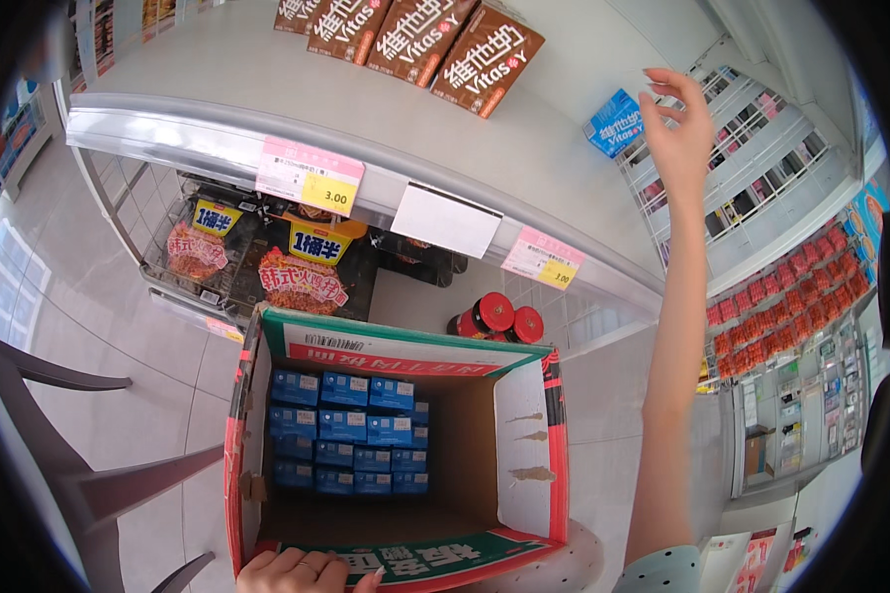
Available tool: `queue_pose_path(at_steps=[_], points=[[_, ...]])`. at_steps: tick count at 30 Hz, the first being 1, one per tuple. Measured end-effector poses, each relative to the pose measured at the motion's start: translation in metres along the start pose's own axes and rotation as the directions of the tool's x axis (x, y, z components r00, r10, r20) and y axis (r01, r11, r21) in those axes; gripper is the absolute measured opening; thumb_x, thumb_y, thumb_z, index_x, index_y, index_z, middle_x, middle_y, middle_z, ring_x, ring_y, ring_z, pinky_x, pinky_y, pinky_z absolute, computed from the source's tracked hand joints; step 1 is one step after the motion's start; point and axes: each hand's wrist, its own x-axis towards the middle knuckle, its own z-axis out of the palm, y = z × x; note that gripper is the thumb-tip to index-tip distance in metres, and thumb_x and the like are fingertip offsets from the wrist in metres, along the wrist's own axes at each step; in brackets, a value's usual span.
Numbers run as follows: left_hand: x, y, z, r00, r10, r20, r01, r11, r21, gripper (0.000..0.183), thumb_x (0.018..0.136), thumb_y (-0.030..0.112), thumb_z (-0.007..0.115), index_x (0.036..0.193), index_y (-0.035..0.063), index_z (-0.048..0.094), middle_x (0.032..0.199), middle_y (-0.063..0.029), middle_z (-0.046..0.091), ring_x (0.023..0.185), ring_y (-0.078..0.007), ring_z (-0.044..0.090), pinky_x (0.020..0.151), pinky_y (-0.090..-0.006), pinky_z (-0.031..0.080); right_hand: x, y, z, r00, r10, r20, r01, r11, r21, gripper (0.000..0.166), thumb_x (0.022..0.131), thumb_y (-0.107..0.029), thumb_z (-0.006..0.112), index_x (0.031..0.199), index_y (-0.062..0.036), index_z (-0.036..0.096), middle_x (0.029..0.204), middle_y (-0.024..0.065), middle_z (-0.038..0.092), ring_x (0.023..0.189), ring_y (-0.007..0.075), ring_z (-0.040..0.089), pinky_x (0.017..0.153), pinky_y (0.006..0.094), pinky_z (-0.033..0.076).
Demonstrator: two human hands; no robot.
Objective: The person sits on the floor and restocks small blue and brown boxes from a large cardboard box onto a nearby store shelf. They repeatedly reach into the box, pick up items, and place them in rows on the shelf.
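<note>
My left hand (302, 571) grips the near flap of an open cardboard box (526, 452), thumb over its green and red print. Inside, blue drink cartons (345, 426) are stacked toward the left, leaving bare cardboard at the right. My right hand (678, 126) is raised over the white shelf (215, 70), thumb and fingers apart. Just beside it, at the shelf's right end, a single blue Vitasoy carton (614, 124) stands slightly tilted in view; the hand overlaps its right edge. Brown Vitasoy cartons (488, 63) line the back of the same shelf.
Price tags (311, 174) run along the shelf's front edge. Below are black instant noodle packs (300, 270) and red-lidded tubs (496, 312). A dark chair-like base (96, 482) stands left of the box. Wire racks (756, 163) and red snack packs (793, 296) are at right.
</note>
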Motion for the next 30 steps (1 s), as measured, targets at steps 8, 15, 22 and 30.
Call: queue_pose_path(at_steps=[8,15,22,30], points=[[-0.001,-0.004,0.000,1.000,0.011,-0.024,-0.011,1.000,-0.003,0.026,0.078,0.022,0.065,0.059,0.0100,0.054,0.058,-0.0053,0.053,0.056,-0.0240,0.053,0.052,-0.0369,0.042,-0.029,0.191,0.017,0.931,0.045,0.363,0.163,0.837,-0.522,0.069,0.064,-0.010,0.065,0.126,0.0071,0.042,0.128,0.0247,0.046,0.122,0.0376,0.043,0.105,0.0412,0.034],[-0.001,-0.002,0.000,1.000,0.000,-0.027,0.000,1.000,0.006,0.027,0.079,0.022,0.065,0.058,0.0096,0.053,0.058,-0.0053,0.053,0.055,-0.0234,0.053,0.052,-0.0363,0.043,-0.012,0.121,0.024,0.914,0.307,0.265,-0.068,0.760,-0.646,0.041,0.062,-0.005,0.069,0.097,-0.0022,0.047,0.115,0.0201,0.051,0.107,0.0356,0.051,0.084,0.0414,0.045],[-0.003,-0.005,0.001,0.998,0.013,-0.060,-0.014,1.000,-0.012,0.028,0.079,0.023,0.065,0.057,0.0095,0.053,0.058,-0.0055,0.052,0.054,-0.0230,0.052,0.052,-0.0349,0.043,-0.025,0.094,0.017,0.952,0.256,0.168,-0.103,0.784,-0.612,0.054,0.060,-0.021,0.085,0.093,-0.0071,0.045,0.081,0.0170,0.061,0.074,0.0332,0.062,0.064,0.0407,0.046],[-0.007,-0.006,0.004,0.996,-0.049,-0.080,0.049,0.999,-0.004,0.029,0.078,0.029,0.065,0.059,0.0102,0.054,0.059,-0.0054,0.052,0.055,-0.0217,0.052,0.052,-0.0335,0.041,-0.032,-0.024,-0.046,0.914,0.387,-0.117,-0.212,0.705,0.677,0.056,0.087,-0.019,0.060,0.132,0.0039,0.037,0.114,0.0152,0.059,0.104,0.0256,0.058,0.095,0.0353,0.043]])
